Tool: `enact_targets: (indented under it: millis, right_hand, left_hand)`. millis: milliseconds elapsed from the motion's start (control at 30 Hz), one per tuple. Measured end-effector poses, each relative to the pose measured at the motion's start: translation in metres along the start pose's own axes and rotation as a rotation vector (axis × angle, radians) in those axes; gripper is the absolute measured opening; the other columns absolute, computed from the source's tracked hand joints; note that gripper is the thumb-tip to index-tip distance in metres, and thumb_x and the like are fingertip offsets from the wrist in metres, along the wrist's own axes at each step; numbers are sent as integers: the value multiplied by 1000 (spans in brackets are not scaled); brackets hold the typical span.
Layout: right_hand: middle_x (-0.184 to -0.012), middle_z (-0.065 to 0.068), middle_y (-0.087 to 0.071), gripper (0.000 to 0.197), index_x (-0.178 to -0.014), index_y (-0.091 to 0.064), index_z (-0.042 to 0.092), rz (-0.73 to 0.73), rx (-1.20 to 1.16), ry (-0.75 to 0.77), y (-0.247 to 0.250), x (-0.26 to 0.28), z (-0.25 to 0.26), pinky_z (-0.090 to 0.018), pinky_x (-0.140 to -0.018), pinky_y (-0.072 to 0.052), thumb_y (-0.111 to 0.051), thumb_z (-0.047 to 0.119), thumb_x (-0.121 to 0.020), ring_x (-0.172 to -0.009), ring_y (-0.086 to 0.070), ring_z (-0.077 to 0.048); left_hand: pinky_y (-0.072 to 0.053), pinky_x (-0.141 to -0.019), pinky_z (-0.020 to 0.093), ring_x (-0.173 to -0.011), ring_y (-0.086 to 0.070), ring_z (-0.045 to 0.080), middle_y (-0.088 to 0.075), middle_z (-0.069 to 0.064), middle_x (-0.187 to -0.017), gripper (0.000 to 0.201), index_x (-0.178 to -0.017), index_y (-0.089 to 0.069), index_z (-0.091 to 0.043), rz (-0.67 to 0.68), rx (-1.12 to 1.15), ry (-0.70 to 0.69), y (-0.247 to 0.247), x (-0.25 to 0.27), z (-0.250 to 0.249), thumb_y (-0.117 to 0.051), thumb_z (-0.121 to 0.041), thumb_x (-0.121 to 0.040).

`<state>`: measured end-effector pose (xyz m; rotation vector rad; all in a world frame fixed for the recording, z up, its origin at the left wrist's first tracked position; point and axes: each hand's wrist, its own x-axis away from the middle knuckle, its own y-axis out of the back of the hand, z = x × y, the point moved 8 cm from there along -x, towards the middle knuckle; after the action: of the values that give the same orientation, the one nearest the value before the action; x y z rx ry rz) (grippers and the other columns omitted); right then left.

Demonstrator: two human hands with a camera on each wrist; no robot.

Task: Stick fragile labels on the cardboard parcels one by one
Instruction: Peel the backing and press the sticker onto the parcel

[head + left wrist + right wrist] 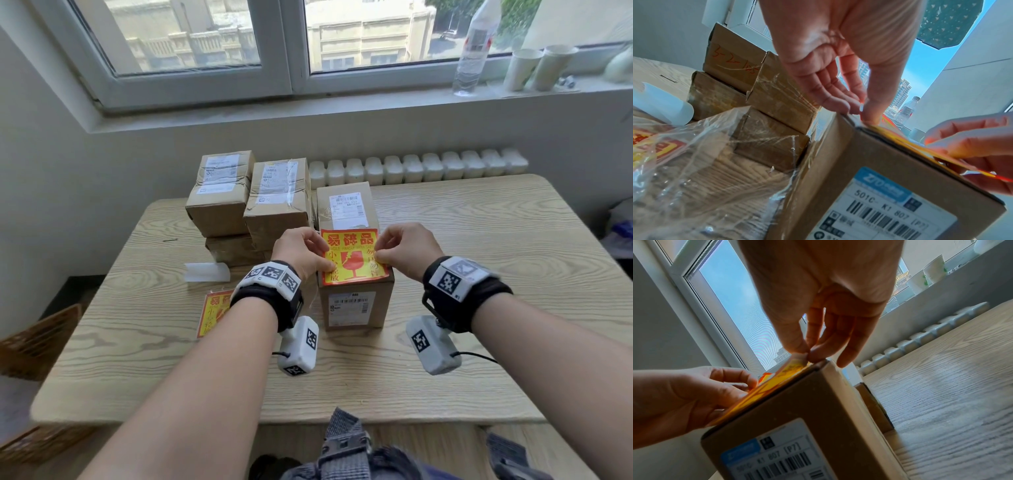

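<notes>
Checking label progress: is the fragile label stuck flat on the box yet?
Not yet. Both hands, left and right, pinch the label; its near edge lifts off the box.

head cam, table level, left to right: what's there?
white backing strip → spare labels → left hand → fragile label on the parcel → right hand

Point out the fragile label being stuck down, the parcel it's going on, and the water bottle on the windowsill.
fragile label (pixel 352 257): head view, on the red broken-glass symbol.
parcel (pixel 383 305): head view, on bare cardboard of its front face.
water bottle (pixel 474 51): head view, on its clear body.
</notes>
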<state>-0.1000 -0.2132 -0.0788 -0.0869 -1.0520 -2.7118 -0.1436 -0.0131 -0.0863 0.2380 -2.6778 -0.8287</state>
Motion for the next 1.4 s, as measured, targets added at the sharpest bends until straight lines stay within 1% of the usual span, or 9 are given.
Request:
enact_targets:
  millis: [233,400,500,567,633,800,967,1200,1400]
  right_hand:
    - [-77,9,-59,25,-79,-62,27,23,151,29,-2,7,9,-24,-64,-43,-84,33,-68,-80,-61,-13]
    - [-106,3,-43,61,-117,-55,34,-8,432,48,2,12,18,-30,-75,-42,-74,63,-67,-97,-50,-15]
    - [-130,0,-42,63,-137,-47,33,17,468,174,-3,9,27,-36,-96,-43,-62,59,-81,-124,-41,-18]
    - [-150,-2,-30,63,-145,-38,32,112,532,226,-17,7,27,-44,-113,-31,-57,51,-88,-139,-25,-21]
    - [-159,-1,-17,67,-149,-29,32,187,602,208,-29,4,20,-49,-118,-20,-53,51,-89,-145,-15,-23]
    - [-157,-5,-22,92,-151,-23,29,255,519,153,-29,-2,9,-47,-117,-22,-65,61,-76,-144,-20,-25]
    - [-153,-4,-28,98,-148,-29,32,327,501,153,-30,-4,14,-45,-115,-29,-74,63,-66,-140,-27,-24]
    - [-146,-5,-38,103,-147,-31,30,334,503,83,-16,-2,9,-43,-108,-38,-74,67,-62,-133,-40,-24]
    - [-148,-6,-37,113,-150,-24,25,425,462,120,-22,7,13,-37,-111,-34,-83,55,-59,-134,-39,-23]
  left_hand:
    - [-42,-82,26,-96,-50,10,-59,-5,-99,38,-91,-69,-23,-4,-83,23,4,1,6,-91,-21,-59]
    - [-51,-90,40,-106,-55,19,-53,-2,-109,44,-95,-64,-33,-45,-279,-98,4,1,-17,-89,-26,-59]
    - [-38,-106,38,-127,-39,17,-45,-2,-132,55,-122,-59,-33,-66,-365,-186,-1,2,-27,-78,-37,-71]
    - [-26,-114,36,-139,-26,14,-34,-6,-148,67,-138,-47,-33,-16,-431,-209,-10,2,-28,-71,-38,-77]
    - [-19,-119,35,-145,-16,13,-23,-6,-157,73,-145,-36,-34,59,-514,-194,-18,1,-25,-68,-39,-79]
    - [-12,-119,32,-147,-13,14,-17,-2,-160,82,-149,-29,-31,208,-539,-129,-23,-3,-17,-72,-35,-79]
    - [-21,-119,39,-146,-19,17,-22,-1,-158,83,-145,-35,-38,229,-554,-154,-27,-4,-24,-76,-29,-73]
    - [-35,-108,32,-133,-40,18,-39,0,-147,77,-143,-41,-34,239,-498,-99,-17,-1,-17,-77,-36,-75]
    - [-34,-113,34,-135,-39,15,-40,0,-148,114,-147,-34,-28,307,-467,-125,-27,5,-14,-89,-52,-50]
